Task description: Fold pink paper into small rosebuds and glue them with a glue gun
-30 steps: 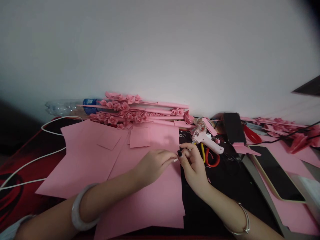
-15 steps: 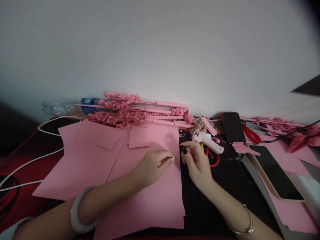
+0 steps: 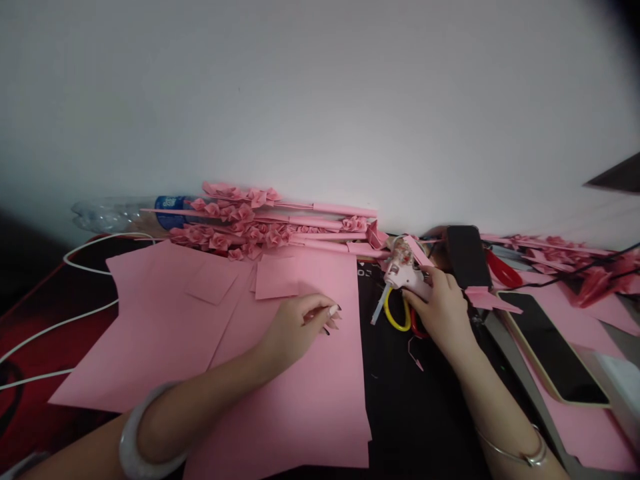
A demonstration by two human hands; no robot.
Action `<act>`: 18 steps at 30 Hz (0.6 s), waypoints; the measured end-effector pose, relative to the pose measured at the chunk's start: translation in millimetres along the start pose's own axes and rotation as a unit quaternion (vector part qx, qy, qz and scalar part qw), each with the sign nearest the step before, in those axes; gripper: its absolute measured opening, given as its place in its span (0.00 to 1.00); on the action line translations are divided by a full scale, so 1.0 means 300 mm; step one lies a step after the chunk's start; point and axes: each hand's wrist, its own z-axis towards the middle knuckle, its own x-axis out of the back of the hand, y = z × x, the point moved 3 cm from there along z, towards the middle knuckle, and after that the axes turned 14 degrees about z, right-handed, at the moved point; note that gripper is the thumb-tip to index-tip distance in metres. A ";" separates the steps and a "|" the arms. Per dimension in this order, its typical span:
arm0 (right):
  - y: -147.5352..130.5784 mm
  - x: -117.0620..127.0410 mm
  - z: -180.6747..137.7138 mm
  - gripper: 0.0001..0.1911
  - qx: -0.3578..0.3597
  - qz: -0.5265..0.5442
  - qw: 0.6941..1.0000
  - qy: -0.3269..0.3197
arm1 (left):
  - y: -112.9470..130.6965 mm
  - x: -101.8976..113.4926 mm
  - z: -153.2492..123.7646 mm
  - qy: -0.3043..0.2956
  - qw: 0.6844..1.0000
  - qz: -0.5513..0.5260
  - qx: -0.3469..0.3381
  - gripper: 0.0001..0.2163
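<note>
My left hand (image 3: 300, 327) rests on the big pink paper sheets (image 3: 280, 373), its fingers curled and pinching something thin that I cannot make out. My right hand (image 3: 440, 310) lies over the handle of the pink hot glue gun (image 3: 403, 270), fingers wrapped round it. The gun's clear glue stick (image 3: 379, 308) points down to the left. Scissors with yellow and red handles (image 3: 400, 319) lie just under that hand.
Pink paper roses on stems (image 3: 260, 223) and a plastic bottle (image 3: 125, 212) lie along the wall. A white cable (image 3: 50, 327) runs at the left. A black object (image 3: 467, 255), a phone (image 3: 550, 353) and more pink pieces (image 3: 555, 257) are at the right.
My right hand left my left hand, moved right and closed on the glue gun. My left hand stayed on the paper, drawing back slightly.
</note>
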 end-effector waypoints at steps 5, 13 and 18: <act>-0.008 0.018 0.009 0.17 0.042 0.077 0.996 0.003 | -0.014 0.008 0.007 0.001 1.000 -0.022 0.010 0.08; 0.003 0.063 -0.012 0.16 -0.133 0.510 0.849 0.027 | -0.014 0.011 0.010 -0.001 0.998 -0.050 0.027 0.08; -0.063 0.027 -0.043 0.16 -0.179 0.631 0.739 -0.152 | -0.019 0.013 0.009 -0.004 0.998 -0.065 0.019 0.08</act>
